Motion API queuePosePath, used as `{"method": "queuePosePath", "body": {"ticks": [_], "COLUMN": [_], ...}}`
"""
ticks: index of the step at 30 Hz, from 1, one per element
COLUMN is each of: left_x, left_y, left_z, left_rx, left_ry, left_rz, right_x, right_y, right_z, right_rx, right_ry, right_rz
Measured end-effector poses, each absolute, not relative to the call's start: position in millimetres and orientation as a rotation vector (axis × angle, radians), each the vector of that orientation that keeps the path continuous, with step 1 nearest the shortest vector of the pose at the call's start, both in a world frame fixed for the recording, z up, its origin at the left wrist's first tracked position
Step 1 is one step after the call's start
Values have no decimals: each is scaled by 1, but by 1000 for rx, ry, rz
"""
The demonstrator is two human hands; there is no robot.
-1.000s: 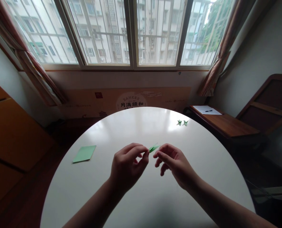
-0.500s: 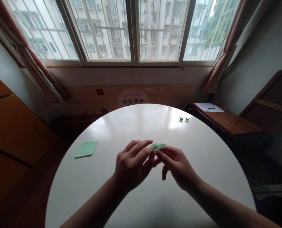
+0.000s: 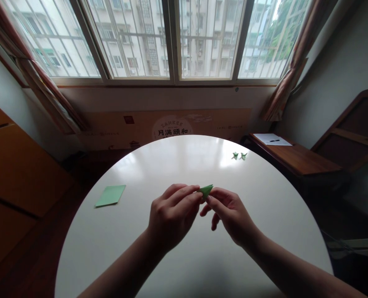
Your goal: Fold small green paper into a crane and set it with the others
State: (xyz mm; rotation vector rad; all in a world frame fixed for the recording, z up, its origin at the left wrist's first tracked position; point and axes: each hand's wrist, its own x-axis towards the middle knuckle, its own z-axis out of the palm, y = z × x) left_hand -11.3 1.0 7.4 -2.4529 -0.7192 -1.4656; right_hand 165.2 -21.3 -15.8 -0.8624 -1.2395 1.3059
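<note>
A small folded green paper (image 3: 206,191) with a pointed tip is held above the middle of the white round table (image 3: 184,265). My left hand (image 3: 174,213) pinches its left end between thumb and fingers. From the other side, my right hand (image 3: 230,211) has its thumb and index finger at the paper's right and lower edge, its other fingers loosely curled below. Where the fingertips meet the paper is partly hidden.
Green square paper (image 3: 110,195) lies on the table's left side. Two small folded green paper figures (image 3: 235,155) (image 3: 244,156) sit near the far right edge. Beyond, a wooden side table (image 3: 304,159) bears a white sheet (image 3: 272,139) and a pen.
The folded paper has turned, its tip now pointing more upward, and its visible face looks darker green. The left fingers have closed nearer together over it. The view has shifted slightly.
</note>
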Motion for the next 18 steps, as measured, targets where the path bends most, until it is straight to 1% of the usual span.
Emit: {"method": "queuePosePath", "body": {"ticks": [6, 18], "left_x": [-11, -10], "left_y": [2, 2], "left_z": [8, 7], "left_rx": [-2447, -2383], "left_ry": [-714, -712], "left_rz": [-1534, -1457], "right_x": [163, 160], "right_y": [-24, -24], "right_z": [-13, -24], "right_rx": [-888, -963], "right_ry": [-1274, -1367], "right_rz": [1285, 1132]}}
